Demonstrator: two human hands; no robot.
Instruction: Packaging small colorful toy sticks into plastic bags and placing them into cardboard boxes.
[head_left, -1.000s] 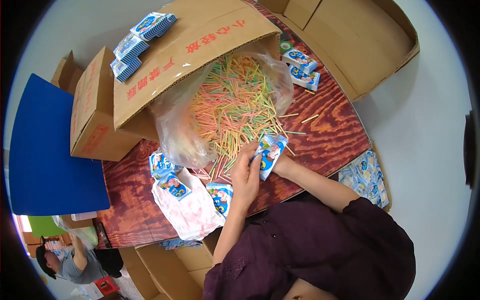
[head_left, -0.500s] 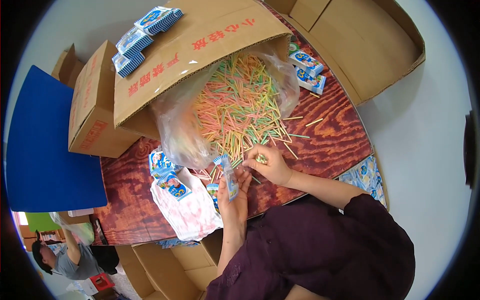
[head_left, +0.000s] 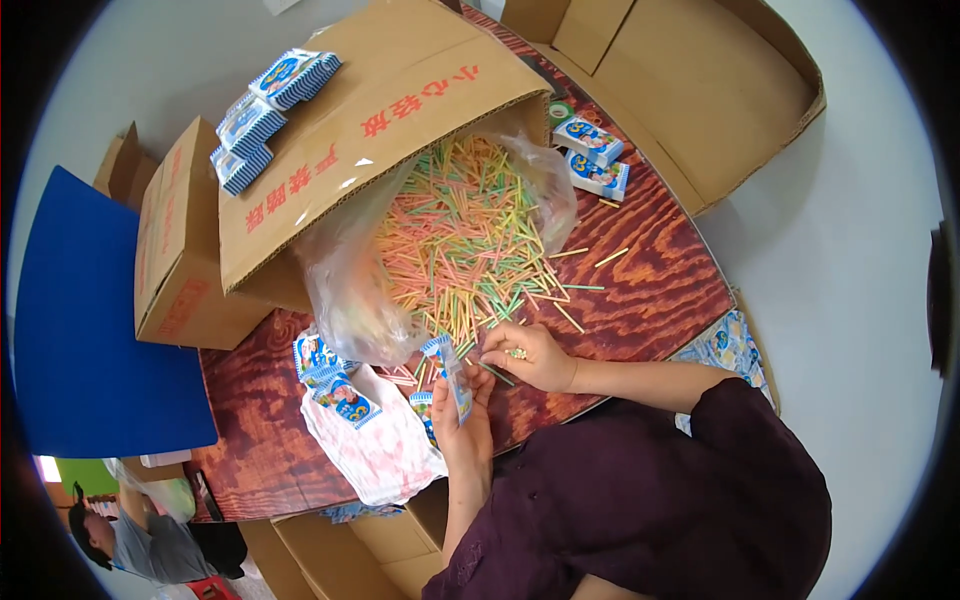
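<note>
Left hand (head_left: 466, 428): closed on slim blue-white packet (head_left: 455, 378), tilted, above near side of worktop (head_left: 650, 300).
Right hand (head_left: 542, 362): curled round small stick bundle (head_left: 516, 353), pale ends showing; v. near L fingers, contact hard to tell.
Packet feel: prob. light, soft, slippery film; best held by sides, lower half, w/o squashing.
Stick feel: prob. light, stiff, brittle; best taken mid-length, gently.
Cloth (head_left: 380, 455): white w/ pinkish stains, L of hands; printed packets (head_left: 347, 402) at its far end.
Stick pile (head_left: 455, 235): pink, yellow, green; spilling from clear plastic bag (head_left: 350, 275) onto worktop, just beyond hands.
Big carton (head_left: 400, 110): on its side, open twd hands, bag in its mouth; packet stack (head_left: 280, 85) on top.
Far R: two boxy packs (head_left: 597, 172) beside carton, nr green tape roll (head_left: 560, 113).
Far L: blue panel (head_left: 110, 320); co-worker (head_left: 165, 548) in grey top, dark cap.
</note>
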